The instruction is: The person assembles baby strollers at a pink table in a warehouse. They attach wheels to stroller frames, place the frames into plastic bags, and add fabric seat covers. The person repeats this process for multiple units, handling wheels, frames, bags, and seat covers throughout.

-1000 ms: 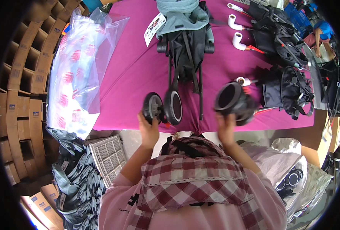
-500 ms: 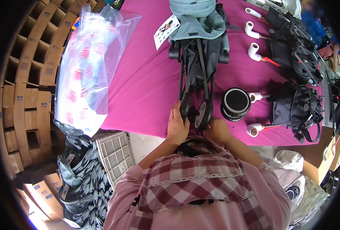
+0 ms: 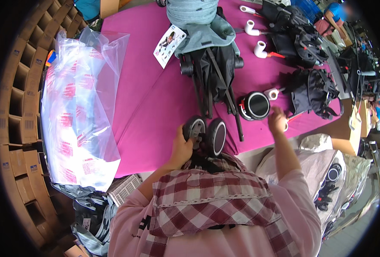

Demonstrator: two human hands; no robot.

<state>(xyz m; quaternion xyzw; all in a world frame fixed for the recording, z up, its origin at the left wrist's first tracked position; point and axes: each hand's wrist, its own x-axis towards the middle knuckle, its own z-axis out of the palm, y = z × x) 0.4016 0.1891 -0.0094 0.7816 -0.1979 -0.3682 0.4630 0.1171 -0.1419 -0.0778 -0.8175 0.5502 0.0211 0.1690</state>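
At the front edge of the table my left hand (image 3: 182, 147) is closed round the side of a double wheel (image 3: 217, 137), which has black tyres and grey rims. Just beyond it lies a folded stroller (image 3: 215, 79) with a grey-green fabric top and black seat cloth. One bare leg tube (image 3: 240, 130) extends past the wheels on the right; whether the double wheel is joined to the frame I cannot tell. Over the right part of the table is my right hand (image 3: 278, 121), fingers apart, beside a white-wrapped handle end (image 3: 285, 125). Wheels lying flat (image 3: 255, 106) are just left of it.
Several black folded frames (image 3: 312, 92) with white-wrapped curved handles lie along the right side of the pink-covered table (image 3: 147, 98). Clear plastic bags (image 3: 76, 115) cover the left side. Stacked cardboard boxes (image 3: 25, 124) stand farther left. Wheels sit in a sack (image 3: 333, 173) at lower right.
My right hand has left the wheels and reached out to the right. The double wheel has turned and moved closer to me in my left hand. The view has shifted.
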